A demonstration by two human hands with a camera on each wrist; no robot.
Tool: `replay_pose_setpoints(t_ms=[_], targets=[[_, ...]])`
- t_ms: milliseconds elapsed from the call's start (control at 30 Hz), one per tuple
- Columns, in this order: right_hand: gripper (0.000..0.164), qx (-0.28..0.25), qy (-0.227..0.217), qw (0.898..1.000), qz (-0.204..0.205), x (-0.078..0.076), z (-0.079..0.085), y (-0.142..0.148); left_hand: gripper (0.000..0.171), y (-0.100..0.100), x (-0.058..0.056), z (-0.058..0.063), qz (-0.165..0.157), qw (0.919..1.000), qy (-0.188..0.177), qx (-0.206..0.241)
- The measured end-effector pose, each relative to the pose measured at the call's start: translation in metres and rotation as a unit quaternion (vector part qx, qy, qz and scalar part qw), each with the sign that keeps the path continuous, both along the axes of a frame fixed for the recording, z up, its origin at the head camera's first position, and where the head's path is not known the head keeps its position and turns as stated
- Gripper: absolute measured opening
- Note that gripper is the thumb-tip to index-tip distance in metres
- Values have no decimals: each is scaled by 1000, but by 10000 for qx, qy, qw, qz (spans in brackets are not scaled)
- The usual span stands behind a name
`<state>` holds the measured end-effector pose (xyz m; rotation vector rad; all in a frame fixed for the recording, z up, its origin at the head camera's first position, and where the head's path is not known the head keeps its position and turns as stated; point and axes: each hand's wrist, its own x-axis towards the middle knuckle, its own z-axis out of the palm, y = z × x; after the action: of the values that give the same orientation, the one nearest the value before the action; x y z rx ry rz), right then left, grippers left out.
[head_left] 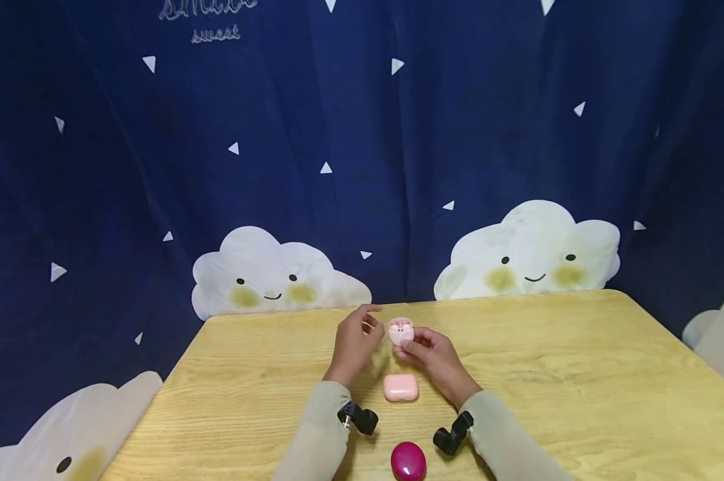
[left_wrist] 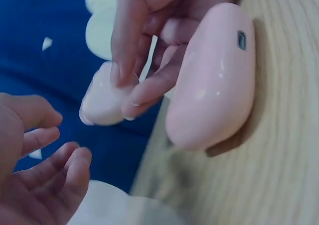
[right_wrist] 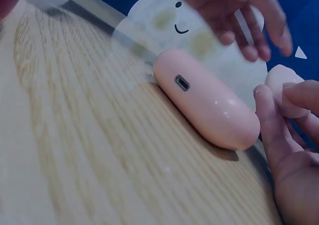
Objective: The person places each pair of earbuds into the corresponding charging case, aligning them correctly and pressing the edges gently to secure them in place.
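Note:
A round pale pink earbud case [head_left: 401, 333] stands with its lid up in the head view, white-pink earbuds visible inside. My right hand [head_left: 436, 361] pinches this case between thumb and fingers. Just to the left of it hovers my left hand [head_left: 357, 339], its fingers loosely bent and apart from the case; the left wrist view shows nothing between those fingers [left_wrist: 75, 168]. Nearer to me on the table lies a second, rounded-rectangular pink earbud case [head_left: 400, 387], closed, with a charging port [right_wrist: 182, 82] showing in both wrist views.
A glossy magenta oval case [head_left: 408, 461] lies at the near edge of the head view, between the forearms. The wooden table [head_left: 247, 374] ends at a dark blue curtain [head_left: 362, 133] printed with clouds and triangles. A small black camera is strapped to each wrist.

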<state>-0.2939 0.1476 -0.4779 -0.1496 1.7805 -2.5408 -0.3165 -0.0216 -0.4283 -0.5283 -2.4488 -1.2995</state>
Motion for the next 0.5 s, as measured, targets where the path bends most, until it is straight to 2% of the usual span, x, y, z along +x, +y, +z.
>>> replay_pose_setpoints(t_ms=[67,133,200,267,367,500], targets=[[34,-133,-95,9998,-63,0,-1,0,24,-3,-3,-9,-310,9949,-717,642],[33,-245,-156,9996,-51,1,-2,1,25,-6,-7,-19,-622,9807,-1386,1227],[34,-372,-170,9992,24,1,-1,1,28,-8,-10,-27,-881,9645,-1836,1684],[35,-389,-156,9991,36,0,-1,1,31,-9,-13,-34,-1067,9518,-2072,1996],[36,-413,-110,9991,-71,-1,0,2,33,-8,-16,-41,-1323,9365,-2222,2368],[38,-483,-23,9987,-177,-3,2,3,32,-5,-17,-45,-1497,9213,-2327,2732]])
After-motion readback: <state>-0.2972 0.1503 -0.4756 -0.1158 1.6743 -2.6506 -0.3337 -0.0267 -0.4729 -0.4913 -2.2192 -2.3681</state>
